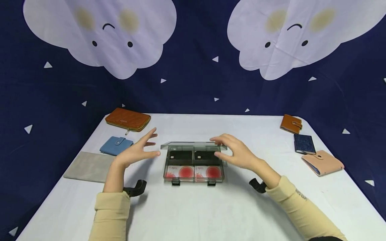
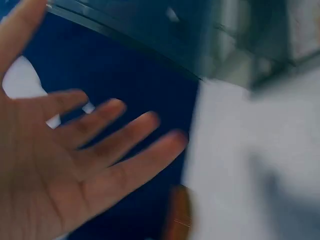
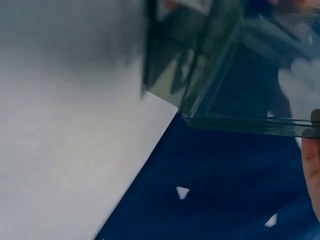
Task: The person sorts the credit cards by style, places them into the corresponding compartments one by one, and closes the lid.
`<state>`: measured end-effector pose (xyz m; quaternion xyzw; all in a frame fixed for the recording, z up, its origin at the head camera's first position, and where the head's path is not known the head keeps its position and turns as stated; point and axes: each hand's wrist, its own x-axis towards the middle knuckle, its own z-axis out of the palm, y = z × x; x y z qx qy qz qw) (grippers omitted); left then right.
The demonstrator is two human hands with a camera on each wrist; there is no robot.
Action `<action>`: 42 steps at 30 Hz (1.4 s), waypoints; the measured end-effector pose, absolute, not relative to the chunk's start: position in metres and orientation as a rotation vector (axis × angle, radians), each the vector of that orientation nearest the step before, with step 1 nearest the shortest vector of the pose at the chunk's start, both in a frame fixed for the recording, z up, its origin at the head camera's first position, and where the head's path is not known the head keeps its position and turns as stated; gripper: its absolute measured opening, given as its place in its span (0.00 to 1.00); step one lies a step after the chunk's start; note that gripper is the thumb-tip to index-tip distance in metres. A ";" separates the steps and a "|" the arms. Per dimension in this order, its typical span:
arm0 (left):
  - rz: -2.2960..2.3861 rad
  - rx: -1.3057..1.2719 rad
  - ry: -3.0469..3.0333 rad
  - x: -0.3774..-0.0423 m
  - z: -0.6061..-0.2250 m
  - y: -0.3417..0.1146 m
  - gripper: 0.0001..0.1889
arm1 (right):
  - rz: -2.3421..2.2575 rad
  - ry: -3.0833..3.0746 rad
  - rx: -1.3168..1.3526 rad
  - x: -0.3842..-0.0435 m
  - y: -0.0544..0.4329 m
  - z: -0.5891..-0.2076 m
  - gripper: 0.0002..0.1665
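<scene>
In the head view, a clear smoky plastic case [image 1: 194,180] lies mid-table with its lid [image 1: 181,144] raised. Inside are two black cards [image 1: 181,157] and two white cards with red circles [image 1: 186,171]. My right hand [image 1: 236,152] is at the lid's right corner, fingers loosely bent behind it and thumb in front. In the right wrist view, those fingers [image 3: 312,155] overlap the edge of the clear lid [image 3: 240,100]. My left hand [image 1: 135,154] hovers left of the case, fingers spread and holding nothing; its palm [image 2: 45,185] shows in the left wrist view.
Left on the white table [image 1: 193,214] lie a brown zip wallet [image 1: 128,118], a blue wallet [image 1: 116,145] and a grey pouch [image 1: 88,166]. At right lie a brown wallet [image 1: 291,124], a navy one [image 1: 304,144] and a pink one [image 1: 323,163]. A dark blue curtain [image 1: 193,93] hangs behind.
</scene>
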<state>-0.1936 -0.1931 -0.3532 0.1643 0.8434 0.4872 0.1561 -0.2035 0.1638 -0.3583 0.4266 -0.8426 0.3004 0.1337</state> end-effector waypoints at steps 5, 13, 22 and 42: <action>0.800 0.927 2.844 -0.153 -0.345 -0.157 0.42 | 0.226 -2.241 1.559 -0.177 0.159 -0.372 0.29; 0.070 1.193 3.099 -0.124 -0.388 -0.122 0.35 | -0.083 -2.148 1.659 -0.164 0.157 -0.396 0.27; 0.007 1.135 3.072 -0.120 -0.399 -0.119 0.34 | -0.285 -2.203 1.612 -0.159 0.151 -0.411 0.25; -0.193 1.152 3.205 -0.126 -0.402 -0.111 0.28 | 0.487 -2.570 1.444 -0.158 0.140 -0.402 0.20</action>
